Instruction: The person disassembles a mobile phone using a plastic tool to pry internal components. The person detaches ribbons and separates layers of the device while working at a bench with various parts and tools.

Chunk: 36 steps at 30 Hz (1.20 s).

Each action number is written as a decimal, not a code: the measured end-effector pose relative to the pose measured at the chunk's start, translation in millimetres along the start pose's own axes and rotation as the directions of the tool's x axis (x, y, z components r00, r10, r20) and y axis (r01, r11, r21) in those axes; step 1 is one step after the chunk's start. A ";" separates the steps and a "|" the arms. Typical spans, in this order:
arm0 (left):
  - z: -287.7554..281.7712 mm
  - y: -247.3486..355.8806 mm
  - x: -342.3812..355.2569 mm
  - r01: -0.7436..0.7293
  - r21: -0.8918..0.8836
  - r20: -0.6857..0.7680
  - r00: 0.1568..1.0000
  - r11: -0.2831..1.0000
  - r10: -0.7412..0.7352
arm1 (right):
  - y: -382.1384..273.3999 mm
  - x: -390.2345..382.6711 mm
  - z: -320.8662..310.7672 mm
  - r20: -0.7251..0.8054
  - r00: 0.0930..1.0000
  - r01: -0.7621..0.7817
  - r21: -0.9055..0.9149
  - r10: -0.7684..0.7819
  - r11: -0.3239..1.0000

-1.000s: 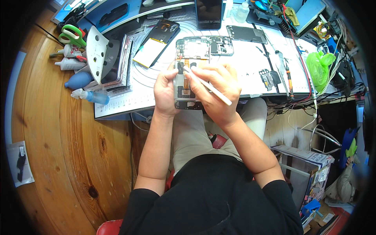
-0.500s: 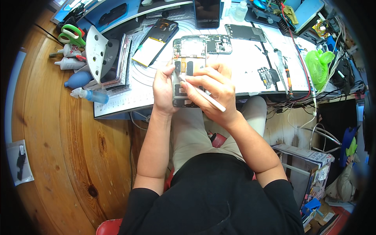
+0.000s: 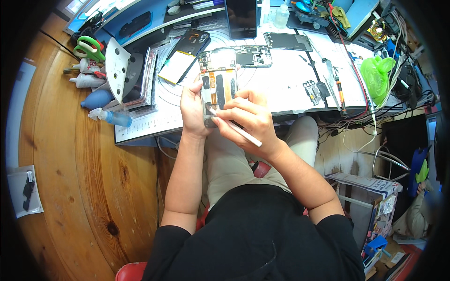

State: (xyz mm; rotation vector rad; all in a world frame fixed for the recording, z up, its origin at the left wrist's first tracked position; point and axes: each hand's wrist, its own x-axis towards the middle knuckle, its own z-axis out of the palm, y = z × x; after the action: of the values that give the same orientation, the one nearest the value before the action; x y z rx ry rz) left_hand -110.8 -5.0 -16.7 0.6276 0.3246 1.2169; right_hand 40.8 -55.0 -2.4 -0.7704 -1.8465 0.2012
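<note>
My left hand is closed around the left edge of an opened phone frame, held up over the desk's front edge. Dark adhesive strips and an orange flex cable show inside the frame. In my right hand is a slim white pen-like tool, pinched between thumb and fingers. Its tip meets the lower left part of the frame; what kind of tip it is I cannot make out. Just behind the frame lies another phone housing with circuit boards.
A yellow-edged white battery rests by a dark phone back. At right are a loose phone part, an orange-black screwdriver and a green plastic bag. Green-handled scissors and a spray bottle stand left.
The tool tip and my right hand have moved down along the phone frame, toward its lower left. The frame has shifted slightly left in view, and my left hand still holds it.
</note>
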 end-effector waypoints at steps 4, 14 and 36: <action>-0.4 -0.9 0.2 0.026 -0.043 -0.022 0.999 0.999 -0.027 | 1.2 -2.4 1.8 -0.006 1.000 -0.003 0.039 0.003 0.999; -10.0 -0.5 -1.4 0.048 -0.060 0.091 0.995 0.997 -0.042 | -2.8 -9.7 9.3 -0.055 0.998 -0.033 0.077 0.038 0.996; 5.0 -2.7 1.0 -0.031 -0.149 -0.007 1.000 0.988 0.031 | -17.2 10.4 -32.2 0.020 0.918 -0.387 0.260 0.396 0.884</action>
State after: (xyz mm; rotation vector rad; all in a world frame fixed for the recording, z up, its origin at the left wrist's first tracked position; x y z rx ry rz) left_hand -105.6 -5.9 -14.4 0.5019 0.2256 1.2598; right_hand 60.0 -69.2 27.2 -0.9481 -1.5734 0.6742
